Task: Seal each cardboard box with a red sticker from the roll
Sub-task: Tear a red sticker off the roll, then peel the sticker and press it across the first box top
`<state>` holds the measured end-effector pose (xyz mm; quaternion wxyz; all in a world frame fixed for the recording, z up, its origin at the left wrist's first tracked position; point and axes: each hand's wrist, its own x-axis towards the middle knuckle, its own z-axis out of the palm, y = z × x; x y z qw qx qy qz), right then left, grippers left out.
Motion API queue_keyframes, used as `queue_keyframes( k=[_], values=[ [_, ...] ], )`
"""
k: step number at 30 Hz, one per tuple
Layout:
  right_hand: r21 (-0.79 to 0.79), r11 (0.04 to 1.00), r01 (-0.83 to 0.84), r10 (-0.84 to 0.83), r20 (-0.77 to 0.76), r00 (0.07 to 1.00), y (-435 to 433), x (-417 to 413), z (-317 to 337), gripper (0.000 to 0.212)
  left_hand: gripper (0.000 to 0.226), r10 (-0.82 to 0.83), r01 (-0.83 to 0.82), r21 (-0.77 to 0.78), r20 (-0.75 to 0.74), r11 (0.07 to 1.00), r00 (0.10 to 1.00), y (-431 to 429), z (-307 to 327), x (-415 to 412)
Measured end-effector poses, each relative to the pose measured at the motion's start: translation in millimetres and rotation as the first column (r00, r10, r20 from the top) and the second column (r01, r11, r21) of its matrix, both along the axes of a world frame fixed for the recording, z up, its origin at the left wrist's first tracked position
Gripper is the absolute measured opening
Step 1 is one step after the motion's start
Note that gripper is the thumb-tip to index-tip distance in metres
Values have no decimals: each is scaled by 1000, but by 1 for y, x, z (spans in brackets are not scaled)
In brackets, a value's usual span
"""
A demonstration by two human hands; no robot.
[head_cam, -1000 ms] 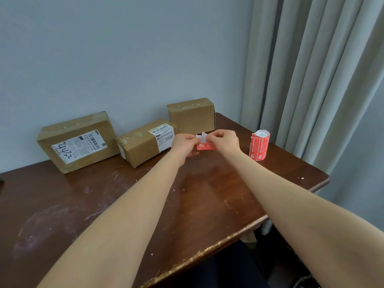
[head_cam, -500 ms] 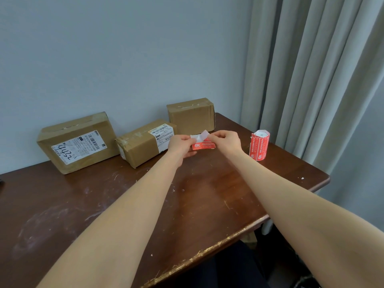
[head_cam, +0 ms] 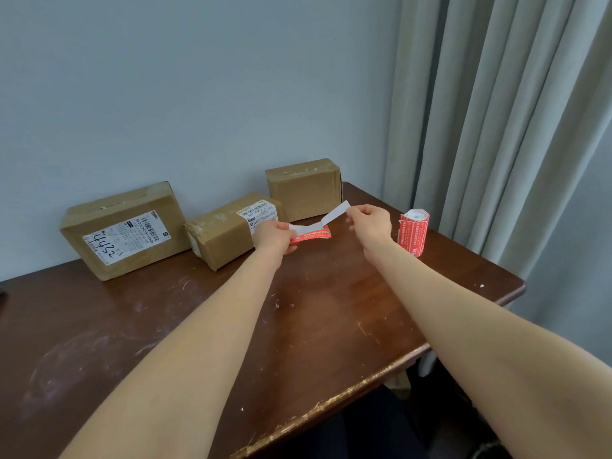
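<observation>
Pale blue-grey wall [head_cam: 198, 77] fills the upper left of the frame, and a cream curtain [head_cam: 496, 111] hangs in folds down the right side. Below them a dark brown wooden table [head_cam: 159, 332], scuffed and chipped along its near edge, spreads across the lower half. Three cardboard boxes stand in a row at its far edge against the wall. The largest box [head_cam: 99, 223] is at centre left, with a white shipping label [head_cam: 124, 238] bearing handwritten digits. The middle box [head_cam: 222, 236] sits just right of it, and the smallest box [head_cam: 304, 190] is right of that, near the middle of the frame. Two bare forearms [head_cam: 205, 319] reach up from the bottom corners toward the centre. The left hand [head_cam: 273, 235], in front of the middle box's right end, curls its fingers round the left end of a red sticker [head_cam: 313, 234], held above the table. The right hand [head_cam: 367, 221] pinches the upper end of a white backing strip [head_cam: 335, 212], which slopes down and left to meet the sticker. The roll [head_cam: 413, 230] of red stickers stands upright on the table just right of the right hand, not touching it, near the curtain.
</observation>
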<state>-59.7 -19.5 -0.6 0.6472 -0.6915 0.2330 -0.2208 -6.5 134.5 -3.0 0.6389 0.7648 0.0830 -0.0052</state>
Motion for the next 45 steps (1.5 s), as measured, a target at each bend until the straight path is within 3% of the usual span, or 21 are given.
queue_keyframes(
  k=[8,16,21,26,32,36,38,40,45],
  values=[
    [64,994,84,-89,72,993,0,1,4,12,19,23,-21,54,-40,998,999,7,1,-6],
    [70,995,70,-74,64,995,5,2,6,17,17,-314,326,-4,-277,945,908,-14,5,-35],
    [72,997,42,-46,53,998,7,1,6,20,36,-374,420,49,-372,906,849,-32,2,-44],
    [76,997,-3,-1,58,998,12,3,7,21,34,-378,433,96,-347,896,859,-23,10,-49],
    [119,986,-114,106,67,992,36,15,15,26,5,-249,265,91,-150,960,957,9,27,-42],
    [173,957,-232,222,74,972,52,34,23,38,20,-57,53,125,34,991,998,38,36,-20],
    [186,940,-287,278,74,958,61,44,26,44,26,45,-99,316,175,944,983,56,41,-7],
    [193,925,-326,320,63,945,69,54,28,51,25,147,-270,469,283,841,948,76,44,2],
    [130,905,-406,409,8,913,84,83,23,68,43,356,-436,495,253,752,900,108,36,26]
  ],
)
